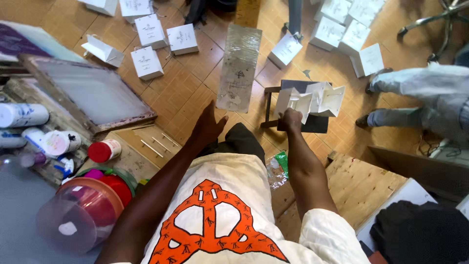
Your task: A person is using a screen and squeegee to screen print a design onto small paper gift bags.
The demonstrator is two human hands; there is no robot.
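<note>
Two bare hands reach down over a tiled floor. Far left lie white tubes [22, 115] and a red-capped jar [104, 150], with a red tub [83, 212] under a clear lid nearest the camera. Beside them a wooden-framed screen [90, 93] rests flat. Beyond it, white paper bags [146, 62] stand scattered on the tiles.

The left hand [207, 128] hangs open, fingers spread and thumb out, holding nothing; its fingertips are near the lower end of a long board [239, 68] wrapped in clear film, which lies on the floor, though whether they touch it I cannot tell.

Right of the board, the right hand [292, 119] is closed on the lower edge of a folded white bag [310, 99], which sits opened out on a small dark stool [312, 122].

More white bags [349, 29] lie beyond the stool. At far right another person's legs [420, 100] in pale trousers stand on the tiles, and a wooden panel [359, 186] lies near the camera.
</note>
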